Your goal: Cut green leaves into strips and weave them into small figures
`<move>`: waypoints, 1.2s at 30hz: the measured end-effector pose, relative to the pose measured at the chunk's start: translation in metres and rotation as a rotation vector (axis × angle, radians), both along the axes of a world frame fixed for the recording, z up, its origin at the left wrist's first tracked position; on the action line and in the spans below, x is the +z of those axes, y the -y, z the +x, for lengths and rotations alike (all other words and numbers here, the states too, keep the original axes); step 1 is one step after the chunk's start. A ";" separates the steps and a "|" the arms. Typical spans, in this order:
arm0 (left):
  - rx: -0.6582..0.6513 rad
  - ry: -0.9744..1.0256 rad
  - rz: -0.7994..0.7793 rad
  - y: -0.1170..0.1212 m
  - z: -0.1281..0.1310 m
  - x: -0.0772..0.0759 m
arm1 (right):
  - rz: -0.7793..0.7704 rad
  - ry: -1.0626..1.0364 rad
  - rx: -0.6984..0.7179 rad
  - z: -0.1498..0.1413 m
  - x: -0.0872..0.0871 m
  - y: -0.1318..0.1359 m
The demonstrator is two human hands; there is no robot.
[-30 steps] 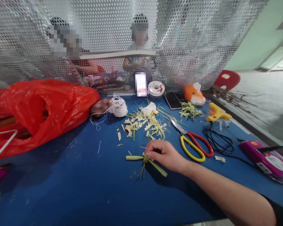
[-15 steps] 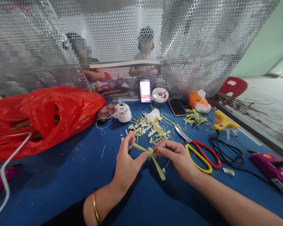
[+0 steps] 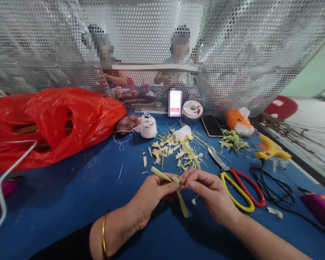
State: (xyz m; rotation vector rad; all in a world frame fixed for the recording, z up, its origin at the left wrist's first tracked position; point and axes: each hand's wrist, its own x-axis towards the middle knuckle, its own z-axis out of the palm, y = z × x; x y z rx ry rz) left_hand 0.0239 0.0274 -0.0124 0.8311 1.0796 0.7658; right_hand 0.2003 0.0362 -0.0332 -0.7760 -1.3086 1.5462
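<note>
My left hand [image 3: 154,189] pinches a pale green leaf strip piece [image 3: 183,205] near its knotted middle, thumb on top. One strip end points up and left past the fingers, another hangs down toward me. My right hand [image 3: 209,189] is closed at the right side of the same knot, its thumb and fingertips pressed together on it; exactly what sits between them is hidden. Beyond the hands lies a pile of cut leaf scraps [image 3: 165,150]. Scissors [image 3: 239,187] with one yellow and one red handle rest beside my right hand.
A red plastic bag [image 3: 97,126] fills the left. White string [image 3: 148,127], a ribbon roll [image 3: 193,109], a phone [image 3: 212,126] and an orange tissue pack [image 3: 238,122] stand at the back. A yellow glue gun [image 3: 273,147] with black cord lies right. People sit behind the perforated screen [image 3: 146,32].
My left fingers have curled in from a spread pose and now wrap closer around the leaf piece. Both hands sit slightly lower and to the right in view, as the camera has shifted.
</note>
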 end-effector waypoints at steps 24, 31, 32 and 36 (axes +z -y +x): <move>0.014 -0.060 -0.061 -0.003 -0.001 0.002 | -0.441 -0.235 -0.109 0.003 0.006 -0.007; 0.054 -0.088 -0.079 -0.006 -0.003 0.001 | -0.279 0.070 -0.214 0.004 -0.001 -0.014; 0.072 -0.101 -0.083 -0.007 -0.004 0.002 | -0.230 0.161 -0.236 0.007 0.001 -0.016; 0.160 -0.132 -0.076 -0.010 -0.008 0.003 | 0.193 0.804 -0.292 0.026 0.019 -0.023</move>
